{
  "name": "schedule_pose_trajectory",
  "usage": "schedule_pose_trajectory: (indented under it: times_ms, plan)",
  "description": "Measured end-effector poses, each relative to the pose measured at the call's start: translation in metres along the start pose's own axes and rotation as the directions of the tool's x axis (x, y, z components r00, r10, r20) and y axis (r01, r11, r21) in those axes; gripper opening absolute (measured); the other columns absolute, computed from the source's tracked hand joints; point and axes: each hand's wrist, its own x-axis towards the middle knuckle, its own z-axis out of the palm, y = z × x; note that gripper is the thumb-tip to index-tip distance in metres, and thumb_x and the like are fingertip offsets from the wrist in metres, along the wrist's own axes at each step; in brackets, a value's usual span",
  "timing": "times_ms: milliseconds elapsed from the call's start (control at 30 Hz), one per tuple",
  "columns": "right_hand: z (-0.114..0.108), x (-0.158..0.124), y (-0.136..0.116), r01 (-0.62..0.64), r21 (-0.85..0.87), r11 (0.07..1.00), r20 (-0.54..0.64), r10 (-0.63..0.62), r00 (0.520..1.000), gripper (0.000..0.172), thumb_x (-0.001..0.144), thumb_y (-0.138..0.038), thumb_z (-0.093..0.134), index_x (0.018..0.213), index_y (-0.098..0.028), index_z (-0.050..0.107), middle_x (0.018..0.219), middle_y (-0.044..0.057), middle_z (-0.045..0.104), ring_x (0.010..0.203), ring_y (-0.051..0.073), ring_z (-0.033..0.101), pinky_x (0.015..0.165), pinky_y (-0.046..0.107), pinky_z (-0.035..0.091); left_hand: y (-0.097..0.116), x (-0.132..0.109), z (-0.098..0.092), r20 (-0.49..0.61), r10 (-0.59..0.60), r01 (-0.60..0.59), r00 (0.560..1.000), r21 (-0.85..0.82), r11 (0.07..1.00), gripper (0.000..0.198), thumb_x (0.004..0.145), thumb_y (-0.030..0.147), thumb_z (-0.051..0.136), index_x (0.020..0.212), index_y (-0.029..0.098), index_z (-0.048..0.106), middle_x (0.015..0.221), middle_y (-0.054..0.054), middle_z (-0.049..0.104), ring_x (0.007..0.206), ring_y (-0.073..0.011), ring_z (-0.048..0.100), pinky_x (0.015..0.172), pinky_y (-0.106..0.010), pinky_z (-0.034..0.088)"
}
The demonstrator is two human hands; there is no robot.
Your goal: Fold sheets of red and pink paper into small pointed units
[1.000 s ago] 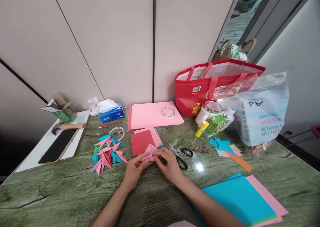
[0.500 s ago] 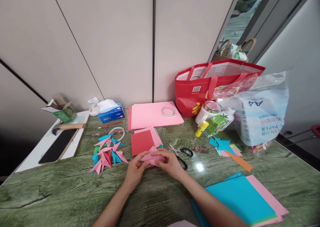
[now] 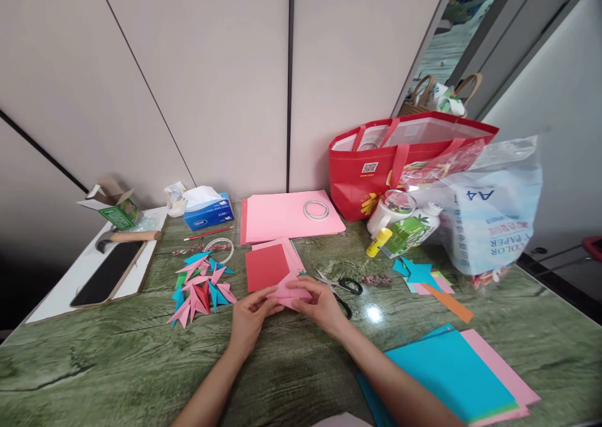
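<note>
Between my two hands is a piece of folded pink paper [image 3: 288,294], pinched at both sides just above the table. My left hand [image 3: 253,314] grips its left edge with thumb and fingers. On the right edge, my right hand [image 3: 320,305] closes the same way, fingertips along the top and thumb below. Right behind the paper lies a red paper square [image 3: 267,267] on smaller pink sheets [image 3: 294,258]. Scissors [image 3: 348,286] with black handles rest beside my right hand. Left of my left hand sits a heap of folded pink, blue and red paper pieces [image 3: 200,292].
A pink paper stack [image 3: 282,217] with rings [image 3: 316,209] lies at the back. A red bag [image 3: 348,182], a yellow glue stick [image 3: 379,242] and a plastic paper bag [image 3: 493,214] stand right. Blue sheets [image 3: 451,370] lie front right; a phone [image 3: 108,273] and hammer [image 3: 126,236] are left.
My left hand has shifted slightly left along the pink paper, and its fingers have changed their hold. The paper looks flatter and wider now. My right hand keeps nearly the same place.
</note>
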Motion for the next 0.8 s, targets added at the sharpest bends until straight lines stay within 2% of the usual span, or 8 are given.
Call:
schedule_pose_trajectory:
  times_ms: [100,200,500,700,800]
  plan:
    - [-0.0002,-0.0004,0.0012,-0.005,0.006,1.0,0.003,0.005,1.0,0.029,0.065,-0.015,0.065,0.094,-0.023,0.066,0.099,0.006,0.058,0.097,0.02,0.054,0.084,0.033,0.043,-0.0003,0.0007,0.0003,-0.048,0.001,-0.001,0.999,0.009,1.0,0.02,0.049,0.022,0.076,0.067,0.014,0.071,0.07,-0.003,0.072,0.058,-0.0191,0.066,0.064,-0.034,0.057]
    - [0.0003,-0.0006,0.0012,-0.005,0.015,1.0,0.018,0.004,1.0,0.03,0.067,-0.018,0.064,0.096,-0.022,0.065,0.1,0.006,0.058,0.093,0.02,0.056,0.075,0.03,0.047,-0.0001,0.0012,0.0003,-0.068,0.005,-0.005,0.998,0.01,1.0,0.02,0.048,0.021,0.077,0.065,0.014,0.071,0.067,-0.003,0.071,0.055,-0.0182,0.065,0.062,-0.032,0.057]
    - [0.0006,0.0004,-0.0018,-0.005,-0.029,1.0,-0.024,0.004,1.0,0.03,0.062,-0.029,0.071,0.09,-0.019,0.067,0.092,0.006,0.062,0.089,0.021,0.058,0.08,0.032,0.045,0.0022,-0.0001,0.0016,-0.063,-0.02,0.02,0.998,-0.009,1.0,0.021,0.046,0.019,0.078,0.064,0.013,0.072,0.068,-0.003,0.071,0.055,-0.0179,0.065,0.06,-0.031,0.058]
    - [0.0032,-0.0011,0.0017,0.003,-0.072,0.997,-0.061,-0.008,0.998,0.022,0.066,-0.024,0.067,0.088,-0.02,0.068,0.09,0.006,0.066,0.084,0.02,0.06,0.078,0.033,0.046,0.0018,0.0006,0.0007,-0.064,-0.032,0.032,0.997,0.001,0.999,0.02,0.046,0.02,0.077,0.064,0.012,0.072,0.062,-0.002,0.07,0.053,-0.0165,0.064,0.059,-0.03,0.058]
    - [0.0041,-0.0014,0.0006,0.007,-0.07,0.998,-0.052,-0.011,0.999,0.015,0.067,-0.026,0.066,0.081,-0.02,0.069,0.079,0.005,0.067,0.074,0.018,0.061,0.069,0.03,0.048,0.0023,0.0007,0.0003,-0.066,-0.031,0.032,0.997,0.006,0.999,0.021,0.047,0.021,0.077,0.064,0.012,0.071,0.063,-0.003,0.07,0.054,-0.0167,0.064,0.058,-0.031,0.058]
